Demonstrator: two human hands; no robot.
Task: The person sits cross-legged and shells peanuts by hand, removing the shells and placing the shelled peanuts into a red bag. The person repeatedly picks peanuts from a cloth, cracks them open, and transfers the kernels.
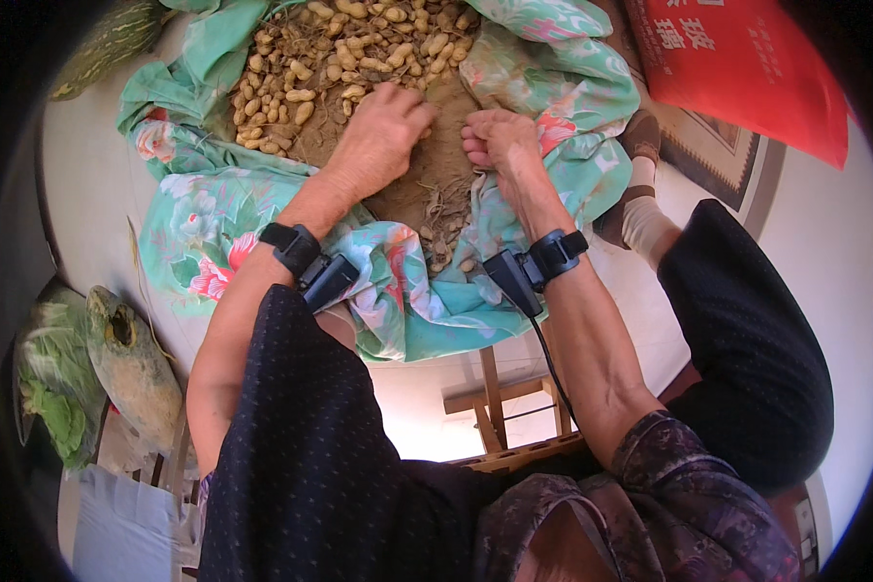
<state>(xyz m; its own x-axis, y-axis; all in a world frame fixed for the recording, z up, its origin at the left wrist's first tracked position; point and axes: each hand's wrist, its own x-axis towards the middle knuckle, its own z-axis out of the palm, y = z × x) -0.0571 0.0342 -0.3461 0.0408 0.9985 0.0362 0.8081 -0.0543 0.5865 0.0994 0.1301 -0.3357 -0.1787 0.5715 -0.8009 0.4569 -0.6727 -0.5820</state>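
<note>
Unshelled peanuts point(349, 62) lie heaped with dirt and dry stems on a green floral cloth point(211, 211) with bunched edges. My left hand point(385, 138) reaches over the near side of the heap, fingers bent downward. A small tan bit shows by its fingers, but whether it is gripped is unclear. Just to the right, my right hand point(502, 138) is curled over the cloth's inner edge, thumb against the fingers; what it may hold is hidden. Between the hands is brown soil point(436, 178), with small stems and debris point(440, 218) nearer me.
A red bag point(742, 73) with printed writing is at upper right, beside a patterned mat point(713, 149). A green squash point(109, 47) lies at upper left. A large gourd point(134, 364) and bagged leafy greens point(54, 385) are at lower left. A wooden frame point(491, 400) stands below the cloth.
</note>
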